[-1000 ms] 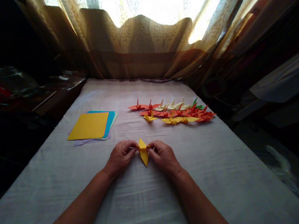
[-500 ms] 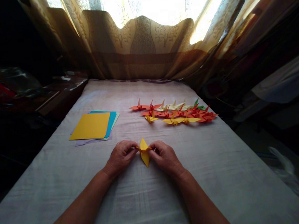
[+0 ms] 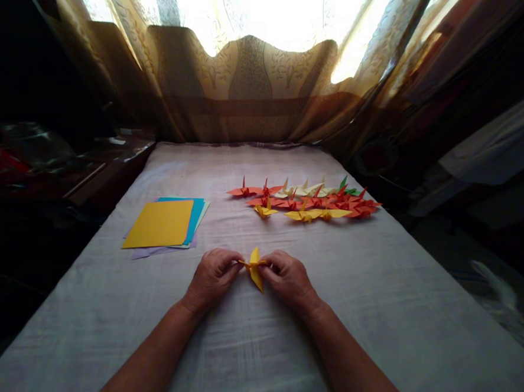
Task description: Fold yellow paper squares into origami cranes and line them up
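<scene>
A yellow origami crane (image 3: 256, 272) is held between my two hands, its wings pointing away from me and toward me. The fingertips of my left hand (image 3: 214, 276) are closed in a pinch on its left point. On the opposite side, my right hand (image 3: 288, 277) pinches the right point. Beyond my hands, several finished cranes stand in rows: red cranes (image 3: 318, 199), cream cranes (image 3: 306, 190), a green crane (image 3: 349, 189) and yellow cranes (image 3: 306, 215). A single small yellow crane (image 3: 264, 210) sits slightly apart from the others.
A stack of square paper sheets, with a yellow sheet (image 3: 159, 224) on top and a blue sheet (image 3: 195, 215) beneath, lies to the left. Everything rests on a pale cloth (image 3: 236, 351). Patterned curtains (image 3: 250, 72) hang at the far edge. Dark cluttered furniture (image 3: 104, 161) borders the left side.
The yellow crane has turned slightly between my fingers, and its wings look narrower. Both hands keep their pinch. The whole view has shifted down a little.
</scene>
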The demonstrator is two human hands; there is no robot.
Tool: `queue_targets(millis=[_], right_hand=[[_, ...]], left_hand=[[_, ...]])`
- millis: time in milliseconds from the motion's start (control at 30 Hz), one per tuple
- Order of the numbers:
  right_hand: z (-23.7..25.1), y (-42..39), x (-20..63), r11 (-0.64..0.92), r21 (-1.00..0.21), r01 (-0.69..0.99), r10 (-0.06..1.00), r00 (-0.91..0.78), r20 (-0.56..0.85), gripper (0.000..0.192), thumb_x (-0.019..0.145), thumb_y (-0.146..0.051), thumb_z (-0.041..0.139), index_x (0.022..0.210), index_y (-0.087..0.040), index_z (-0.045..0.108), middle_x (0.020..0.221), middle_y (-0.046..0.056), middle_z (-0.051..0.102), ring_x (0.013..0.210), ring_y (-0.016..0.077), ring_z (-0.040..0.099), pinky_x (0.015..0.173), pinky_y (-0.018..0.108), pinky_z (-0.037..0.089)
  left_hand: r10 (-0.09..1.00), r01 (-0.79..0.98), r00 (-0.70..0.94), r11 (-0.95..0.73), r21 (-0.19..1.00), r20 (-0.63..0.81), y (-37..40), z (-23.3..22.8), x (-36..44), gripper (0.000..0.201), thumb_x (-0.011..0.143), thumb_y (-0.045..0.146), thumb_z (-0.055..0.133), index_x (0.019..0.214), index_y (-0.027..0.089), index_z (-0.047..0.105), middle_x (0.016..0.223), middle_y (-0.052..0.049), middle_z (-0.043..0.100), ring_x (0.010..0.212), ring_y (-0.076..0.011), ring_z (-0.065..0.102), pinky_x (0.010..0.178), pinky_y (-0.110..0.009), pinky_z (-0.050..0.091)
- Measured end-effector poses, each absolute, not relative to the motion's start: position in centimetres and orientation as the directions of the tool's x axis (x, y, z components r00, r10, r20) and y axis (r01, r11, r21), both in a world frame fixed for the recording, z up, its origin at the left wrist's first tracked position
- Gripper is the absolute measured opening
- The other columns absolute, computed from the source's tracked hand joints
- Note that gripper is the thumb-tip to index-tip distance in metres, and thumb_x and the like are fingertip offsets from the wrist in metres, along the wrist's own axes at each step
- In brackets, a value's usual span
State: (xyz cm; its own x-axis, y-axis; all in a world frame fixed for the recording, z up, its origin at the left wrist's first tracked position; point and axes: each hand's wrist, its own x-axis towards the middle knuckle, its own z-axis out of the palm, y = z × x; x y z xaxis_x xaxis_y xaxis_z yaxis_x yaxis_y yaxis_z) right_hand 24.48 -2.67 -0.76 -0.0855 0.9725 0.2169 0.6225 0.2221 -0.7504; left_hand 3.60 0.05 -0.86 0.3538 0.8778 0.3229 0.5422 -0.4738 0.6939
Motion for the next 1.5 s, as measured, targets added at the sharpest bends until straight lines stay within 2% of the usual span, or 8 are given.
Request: queue_targets(millis=[267, 433, 567, 767, 867, 967, 1100, 1500], right_hand=[[-0.9, -3.0, 23.3, 0.16, -0.765, 0.624, 0.972, 0.036, 0.233, 0.013, 0.084, -0.028, 0.059, 0.083, -0.022, 0.071, 0.08, 0.002, 0.07, 0.064, 0.0138, 0.059, 0.063, 0.024, 0.045], [-0.5, -3.3, 23.1, 0.166, -0.789, 0.591, 0.982, -0.025, 0.188, 0.012, 0.082, -0.028, 0.06, 0.082, -0.022, 0.07, 0.076, 0.001, 0.07, 0.063, 0.0142, 0.06, 0.062, 0.024, 0.045], [-0.1, -2.9, 24.1, 0.151, -0.879, 0.452, 0.988, -0.092, 0.123, 0.021, 0.081, -0.036, 0.061, 0.087, -0.02, 0.072, 0.078, 0.003, 0.072, 0.064, 0.0152, 0.061, 0.063, 0.025, 0.048], [0.1, -1.7, 25.1, -0.029, -0.981, 0.19, 0.979, 0.204, 0.011, 0.044, 0.072, -0.053, 0.066, 0.1, -0.018, 0.068, 0.093, 0.008, 0.072, 0.073, 0.018, 0.063, 0.058, 0.026, 0.048], [0.3, -1.6, 24.2, -0.144, -0.99, -0.007, 0.984, 0.103, -0.144, 0.054, 0.066, -0.054, 0.071, 0.107, -0.018, 0.066, 0.092, 0.006, 0.072, 0.065, 0.0149, 0.06, 0.053, 0.023, 0.045], [0.6, -1.8, 23.1, -0.197, -0.978, -0.074, 0.98, -0.019, -0.196, 0.04, 0.066, -0.052, 0.072, 0.087, -0.018, 0.07, 0.075, 0.001, 0.069, 0.054, 0.0101, 0.052, 0.048, 0.021, 0.038], [0.7, -2.1, 22.5, -0.163, -0.986, -0.031, 0.986, 0.023, -0.164, 0.035, 0.067, -0.05, 0.069, 0.054, -0.018, 0.059, 0.049, -0.004, 0.053, 0.046, 0.0072, 0.041, 0.048, 0.021, 0.034], [0.8, -2.1, 22.8, -0.161, -0.987, 0.025, 0.977, 0.143, -0.156, 0.035, 0.065, -0.049, 0.064, 0.048, -0.02, 0.054, 0.043, -0.005, 0.048, 0.044, 0.0083, 0.038, 0.048, 0.022, 0.032]], left_hand=[[0.913, 0.705, 0.287, -0.407, 0.581, 0.291, -1.1, 0.1, 4.8, 0.022, 0.081, 0.043, 0.071, 0.078, 0.022, 0.066, 0.076, -0.002, 0.069, 0.077, -0.0225, 0.062, 0.081, -0.036, 0.042], [0.92, 0.752, 0.309, -0.39, 0.531, 0.239, -1.7, 0.3, 5.6, 0.02, 0.084, 0.042, 0.068, 0.082, 0.023, 0.072, 0.085, -0.005, 0.071, 0.091, -0.026, 0.061, 0.088, -0.041, 0.036], [0.949, 0.731, 0.259, -0.315, 0.605, 0.18, -1.4, 0.3, 5.3, 0.018, 0.085, 0.038, 0.064, 0.082, 0.022, 0.071, 0.087, -0.004, 0.072, 0.09, -0.0244, 0.061, 0.087, -0.039, 0.037], [0.949, 0.577, 0.303, -0.251, 0.777, 0.081, -0.3, 0.4, 4.3, 0.025, 0.086, 0.04, 0.058, 0.084, 0.021, 0.073, 0.079, -0.001, 0.072, 0.076, -0.0191, 0.062, 0.08, -0.031, 0.042], [0.928, 0.447, 0.364, -0.243, 0.861, 0.073, 0.0, 0.7, 4.1, 0.033, 0.088, 0.045, 0.053, 0.077, 0.018, 0.069, 0.071, 0.0, 0.068, 0.068, -0.0162, 0.058, 0.07, -0.027, 0.043], [0.912, 0.394, 0.404, -0.25, 0.884, 0.078, 0.2, 0.9, 4.0, 0.038, 0.087, 0.049, 0.051, 0.07, 0.017, 0.063, 0.067, 0.0, 0.063, 0.067, -0.0153, 0.055, 0.065, -0.024, 0.043], [0.905, 0.382, 0.416, -0.261, 0.886, 0.088, 0.3, 0.8, 3.9, 0.039, 0.088, 0.049, 0.049, 0.067, 0.018, 0.059, 0.063, 0.001, 0.057, 0.064, -0.0148, 0.053, 0.064, -0.024, 0.042], [0.924, 0.236, 0.379, -0.037, 0.971, -0.058, 0.3, 0.7, 4.0, 0.038, 0.078, 0.052, 0.056, 0.061, 0.019, 0.046, 0.058, 0.005, 0.039, 0.055, -0.0103, 0.033, 0.052, -0.021, 0.028]])
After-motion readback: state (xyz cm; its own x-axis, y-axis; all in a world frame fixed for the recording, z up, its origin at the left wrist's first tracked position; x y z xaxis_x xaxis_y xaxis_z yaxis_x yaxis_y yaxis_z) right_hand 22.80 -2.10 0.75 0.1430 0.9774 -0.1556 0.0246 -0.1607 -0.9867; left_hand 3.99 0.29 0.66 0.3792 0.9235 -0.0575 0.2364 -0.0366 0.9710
